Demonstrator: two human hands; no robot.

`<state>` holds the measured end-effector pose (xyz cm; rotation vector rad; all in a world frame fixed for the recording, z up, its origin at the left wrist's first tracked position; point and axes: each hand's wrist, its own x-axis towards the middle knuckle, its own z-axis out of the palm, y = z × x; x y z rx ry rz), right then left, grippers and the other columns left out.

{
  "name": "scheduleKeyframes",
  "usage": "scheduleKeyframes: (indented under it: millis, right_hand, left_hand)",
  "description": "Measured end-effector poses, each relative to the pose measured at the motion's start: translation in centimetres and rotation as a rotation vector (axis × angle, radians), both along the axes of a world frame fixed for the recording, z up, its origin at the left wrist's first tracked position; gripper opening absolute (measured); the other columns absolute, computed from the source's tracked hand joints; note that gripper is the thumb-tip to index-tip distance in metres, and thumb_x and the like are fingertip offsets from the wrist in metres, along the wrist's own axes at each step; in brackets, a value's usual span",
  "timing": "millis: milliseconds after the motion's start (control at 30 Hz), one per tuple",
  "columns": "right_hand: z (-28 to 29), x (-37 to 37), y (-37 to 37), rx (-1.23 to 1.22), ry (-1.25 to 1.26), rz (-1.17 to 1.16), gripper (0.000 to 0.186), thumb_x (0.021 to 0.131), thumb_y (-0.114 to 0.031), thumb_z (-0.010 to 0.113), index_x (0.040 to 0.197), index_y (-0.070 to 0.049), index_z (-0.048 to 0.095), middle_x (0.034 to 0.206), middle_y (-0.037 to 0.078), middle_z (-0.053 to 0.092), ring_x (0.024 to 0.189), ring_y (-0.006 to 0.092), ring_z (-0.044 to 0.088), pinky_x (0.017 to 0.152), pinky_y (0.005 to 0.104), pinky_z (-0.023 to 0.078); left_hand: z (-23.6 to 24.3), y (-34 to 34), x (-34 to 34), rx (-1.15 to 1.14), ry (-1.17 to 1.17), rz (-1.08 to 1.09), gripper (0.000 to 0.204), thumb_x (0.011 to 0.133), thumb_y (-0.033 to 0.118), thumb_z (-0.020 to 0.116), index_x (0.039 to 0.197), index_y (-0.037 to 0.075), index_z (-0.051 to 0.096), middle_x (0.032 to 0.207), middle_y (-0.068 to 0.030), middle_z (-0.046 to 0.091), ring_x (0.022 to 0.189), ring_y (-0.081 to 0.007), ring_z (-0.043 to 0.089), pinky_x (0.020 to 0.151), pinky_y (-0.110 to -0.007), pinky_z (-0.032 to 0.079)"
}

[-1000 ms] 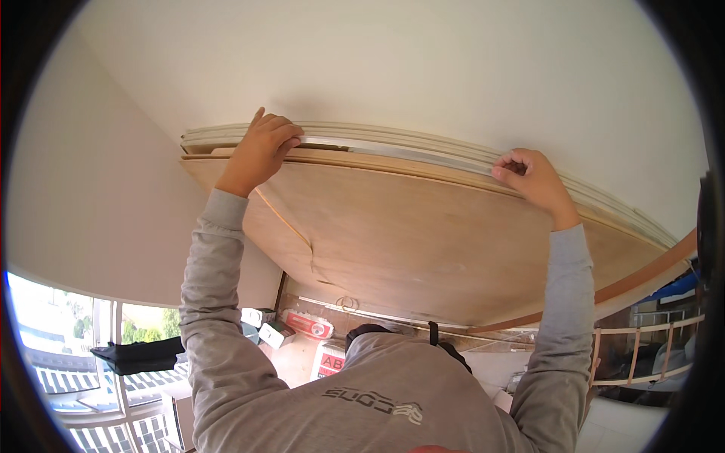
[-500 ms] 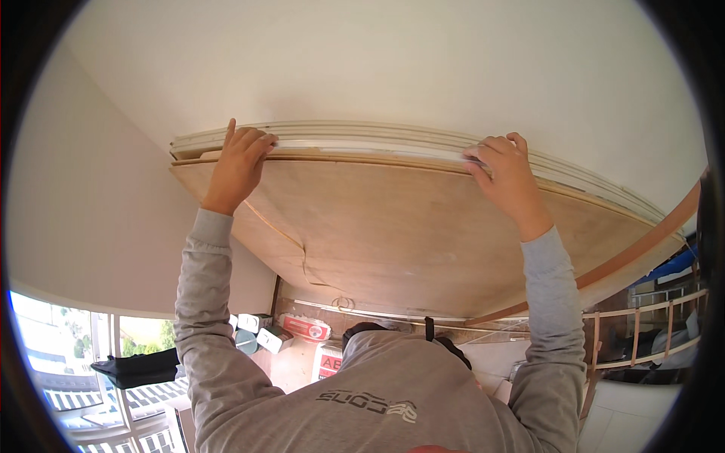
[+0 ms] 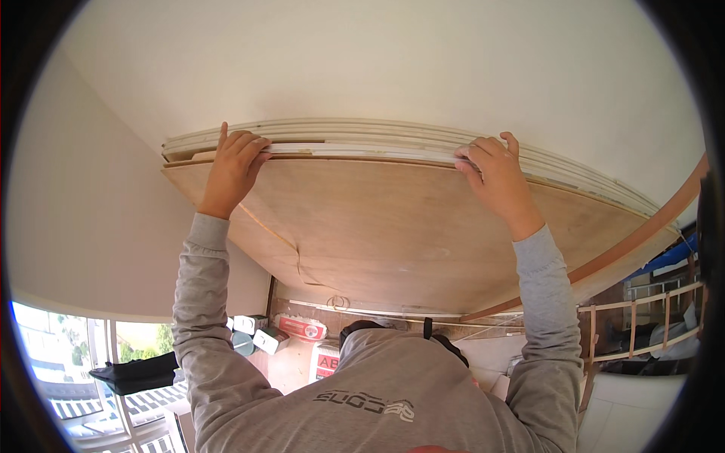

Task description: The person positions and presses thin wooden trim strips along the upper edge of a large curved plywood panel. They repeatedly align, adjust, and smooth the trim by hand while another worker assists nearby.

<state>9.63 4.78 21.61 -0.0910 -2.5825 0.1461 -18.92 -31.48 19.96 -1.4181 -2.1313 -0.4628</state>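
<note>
A stack of boards leans against the white wall, with a large plywood sheet [image 3: 370,234] at the front and several pale panels [image 3: 381,127] behind it along the top edge. My left hand [image 3: 236,167] grips a thin white edge [image 3: 355,151] between them near the left end, fingertips curled over it and one finger raised. My right hand [image 3: 498,181] holds the same white edge farther right with bent fingers, its fingertips partly hidden. A loose tan strap [image 3: 268,228] hangs down the plywood's left part.
A long brown strip [image 3: 642,234] arcs along the right. Below it are a wooden ladder-like frame [image 3: 634,340] and blue material [image 3: 672,257]. A red-and-white package [image 3: 302,327] and small containers [image 3: 270,340] sit on the floor. A window [image 3: 94,355] and dark cloth [image 3: 136,374] are at lower left.
Both hands have moved left in the picture, the left one also slightly downward, along with the board edges. The white strip now shows more evenly between my hands.
</note>
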Motion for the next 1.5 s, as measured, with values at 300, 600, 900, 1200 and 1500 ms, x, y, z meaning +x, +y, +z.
scheduleKeyframes:
  millis: [300, 600, 900, 1200, 1500]
  right_hand:
    - [-0.6, 0.1, 0.1, 0.045, 0.059, -0.019, 0.009, 0.092, -0.017, 0.072, 0.097, -0.011, 0.074, 0.093, 0.003, 0.066, 0.097, 0.0238, 0.063, 0.112, 0.0572, 0.033]
    - [-1.2, 0.2, 0.2, 0.128, 0.192, -0.039, 0.013, 0.084, -0.018, 0.079, 0.093, -0.014, 0.072, 0.1, 0.0, 0.065, 0.105, 0.0227, 0.06, 0.111, 0.0598, 0.033]
    - [-3.2, 0.4, 0.8, 0.166, 0.375, -0.096, 0.016, 0.077, -0.01, 0.079, 0.089, -0.019, 0.072, 0.099, -0.002, 0.064, 0.107, 0.0223, 0.059, 0.108, 0.0647, 0.031]
    - [-2.7, 1.0, 0.9, 0.133, 0.414, -0.086, 0.006, 0.081, -0.009, 0.072, 0.082, -0.013, 0.068, 0.098, -0.002, 0.063, 0.108, 0.0215, 0.057, 0.107, 0.0652, 0.03]
    - [-2.9, 0.9, 0.1, 0.139, 0.461, -0.071, 0.011, 0.082, -0.012, 0.08, 0.084, -0.015, 0.069, 0.101, -0.001, 0.065, 0.106, 0.023, 0.058, 0.1, 0.0574, 0.03]
  left_hand:
    - [0.3, 0.3, 0.2, 0.015, -0.031, -0.003, 0.016, 0.091, 0.016, 0.072, 0.106, 0.008, 0.07, 0.102, -0.0024, 0.068, 0.108, -0.0248, 0.061, 0.12, -0.063, 0.026]
    - [0.1, 0.4, -0.6, -0.005, 0.005, 0.015, 0.017, 0.089, 0.013, 0.073, 0.106, 0.01, 0.071, 0.1, -0.0024, 0.068, 0.108, -0.0252, 0.062, 0.12, -0.064, 0.025]
    - [0.6, 0.7, -1.1, -0.056, 0.04, 0.039, 0.018, 0.092, 0.007, 0.069, 0.11, 0.008, 0.068, 0.105, -0.0061, 0.067, 0.109, -0.0281, 0.061, 0.122, -0.059, 0.024]
    - [1.1, 1.5, -0.9, -0.073, 0.052, 0.06, 0.015, 0.096, 0.01, 0.067, 0.111, 0.008, 0.068, 0.106, -0.005, 0.067, 0.112, -0.0269, 0.061, 0.123, -0.061, 0.021]
    - [1.8, 1.6, 0.0, -0.026, 0.041, 0.048, 0.016, 0.093, 0.011, 0.069, 0.109, 0.008, 0.071, 0.103, -0.0052, 0.068, 0.11, -0.0262, 0.062, 0.121, -0.063, 0.021]
